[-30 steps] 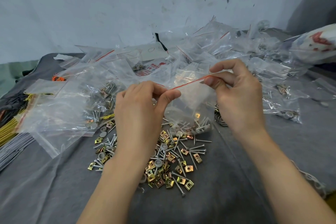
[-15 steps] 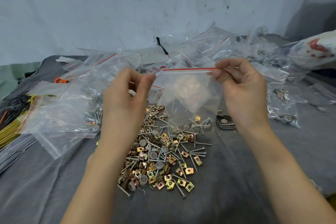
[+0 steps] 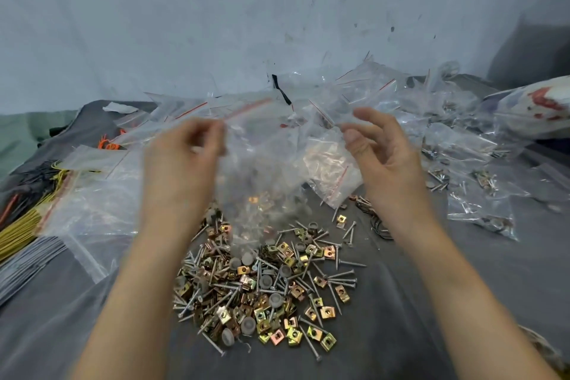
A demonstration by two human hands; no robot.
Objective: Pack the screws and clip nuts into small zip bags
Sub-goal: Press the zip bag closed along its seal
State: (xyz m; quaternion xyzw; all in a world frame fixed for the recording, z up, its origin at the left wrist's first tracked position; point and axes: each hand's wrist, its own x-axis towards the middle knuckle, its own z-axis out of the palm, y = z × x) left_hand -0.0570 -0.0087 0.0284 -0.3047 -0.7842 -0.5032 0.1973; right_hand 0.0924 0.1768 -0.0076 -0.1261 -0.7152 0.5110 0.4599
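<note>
My left hand [image 3: 182,163] pinches the zip bag [image 3: 256,176] at its red-striped top corner, blurred as it is. My right hand [image 3: 385,160] is released at its three o'clock. The bag dangles above the pile of screws and clip nuts [image 3: 265,287], at six o'clock on the counter [image 3: 462,302]. I judge the film thin, slippery and bottom-heavy, so the stiffer zip strip is the place to hold.

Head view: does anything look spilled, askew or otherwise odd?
The zip bag hangs askew, its red strip slanted, held only by the left hand; the right hand is open. The loose pile of screws and clip nuts looks like stock, not spillage.
</note>
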